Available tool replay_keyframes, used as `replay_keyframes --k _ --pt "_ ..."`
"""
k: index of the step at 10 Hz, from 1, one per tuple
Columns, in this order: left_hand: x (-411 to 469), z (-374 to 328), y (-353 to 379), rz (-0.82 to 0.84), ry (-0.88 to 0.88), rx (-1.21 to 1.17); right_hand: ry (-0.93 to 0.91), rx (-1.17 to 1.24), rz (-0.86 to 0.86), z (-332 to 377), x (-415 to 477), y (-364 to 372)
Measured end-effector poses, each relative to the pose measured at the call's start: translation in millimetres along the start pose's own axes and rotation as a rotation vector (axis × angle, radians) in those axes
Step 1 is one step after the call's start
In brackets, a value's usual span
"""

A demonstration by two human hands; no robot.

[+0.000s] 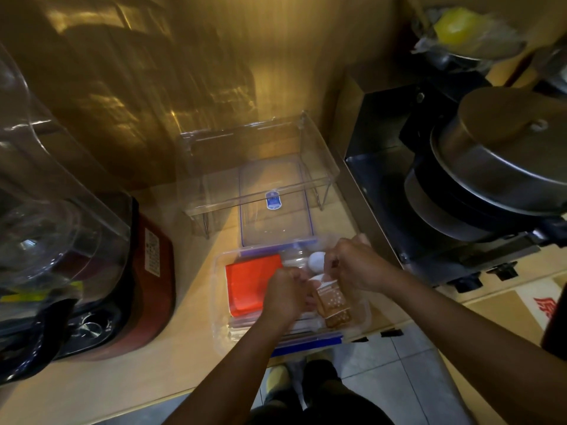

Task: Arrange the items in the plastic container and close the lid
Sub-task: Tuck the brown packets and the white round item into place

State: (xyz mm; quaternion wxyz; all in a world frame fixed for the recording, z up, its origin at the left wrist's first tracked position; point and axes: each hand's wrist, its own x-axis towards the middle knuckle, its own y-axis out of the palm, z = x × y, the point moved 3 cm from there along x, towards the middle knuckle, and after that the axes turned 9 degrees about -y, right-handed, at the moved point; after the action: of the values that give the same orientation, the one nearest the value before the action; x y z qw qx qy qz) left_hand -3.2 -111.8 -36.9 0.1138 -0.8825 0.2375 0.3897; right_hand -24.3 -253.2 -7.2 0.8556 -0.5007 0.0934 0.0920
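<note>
A clear plastic container (221, 289) with blue latches sits at the counter's front edge. Inside lie a red packet (250, 285), a white round item (316, 261) and a small clear bag of brown biscuits (333, 305) with white dots. My left hand (287, 294) and my right hand (357, 263) are both inside the container, each pinching the top of the biscuit bag. The container's clear lid (276, 204), blue-rimmed with a blue label, lies flat on the counter just behind it.
A clear acrylic riser shelf (257, 161) stands over the lid at the back. A red appliance (153, 271) and a clear jar (46, 194) crowd the left. A black stove (399, 194) with a lidded steel pot (497, 167) is at the right.
</note>
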Motion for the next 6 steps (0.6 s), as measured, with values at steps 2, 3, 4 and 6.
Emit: replay_keyframes --k 2,3,4,6 --pt "13.1 19.9 17.7 -0.111 0.145 0.561 -0.010 -0.232 0.149 -10.3 -8.0 26.1" --pt "18.3 22.9 22.0 -0.160 0.221 0.730 0.117 -0.074 0.053 -17.5 -5.5 35.0" --pt "23.3 21.9 22.3 -0.202 0.273 0.813 -0.024 -0.276 0.067 -13.7 -2.2 38.3" --pt "22.1 23.4 24.8 -0.227 0.357 0.829 -0.204 -0.573 0.257 -14.2 4.0 49.3"
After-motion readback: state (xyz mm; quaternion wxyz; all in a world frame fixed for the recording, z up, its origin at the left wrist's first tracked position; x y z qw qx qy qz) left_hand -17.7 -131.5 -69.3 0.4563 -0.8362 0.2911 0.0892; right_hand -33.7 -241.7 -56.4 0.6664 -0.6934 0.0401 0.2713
